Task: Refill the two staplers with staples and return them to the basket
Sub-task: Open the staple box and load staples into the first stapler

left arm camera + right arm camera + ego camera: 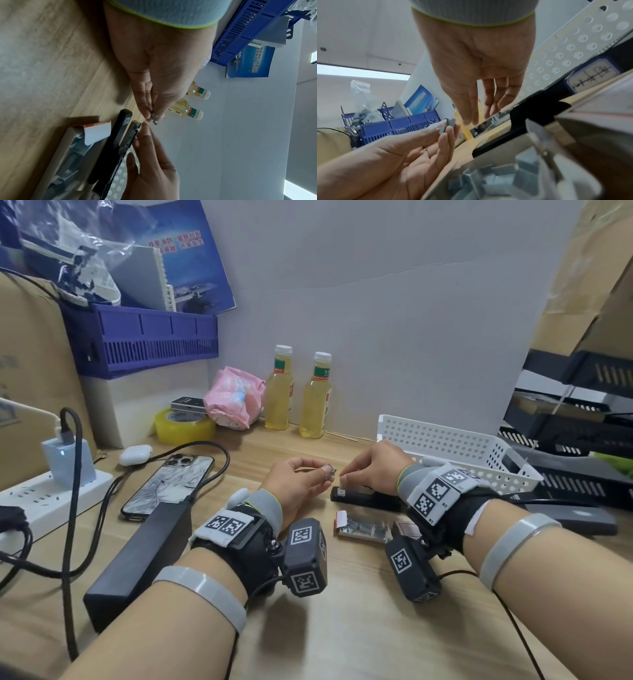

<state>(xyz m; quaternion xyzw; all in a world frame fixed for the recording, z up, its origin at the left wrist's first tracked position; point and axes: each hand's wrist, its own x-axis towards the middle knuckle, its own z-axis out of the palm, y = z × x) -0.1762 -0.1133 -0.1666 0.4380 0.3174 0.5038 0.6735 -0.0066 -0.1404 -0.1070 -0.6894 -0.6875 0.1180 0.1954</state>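
Observation:
My left hand (327, 472) pinches a short grey block of staples (330, 470) between thumb and forefinger, just above the table. The same block shows in the wrist views (155, 119) (447, 126). A black stapler (363, 496) lies on the wood under my right hand (344, 475), with its metal magazine (132, 134) exposed. My right hand's straight fingers (471, 121) reach down to the magazine's front end; nothing shows between them. An open staple box (366, 529) with several blocks lies in front of the stapler. The white perforated basket (445, 440) stands behind my right wrist.
A phone (168, 487), a long black box (144, 549) and a power strip (51, 501) with cables lie to the left. Two bottles (279, 392), a tape roll (185, 426) and a pink packet stand at the back. Black file trays (575, 422) fill the right side.

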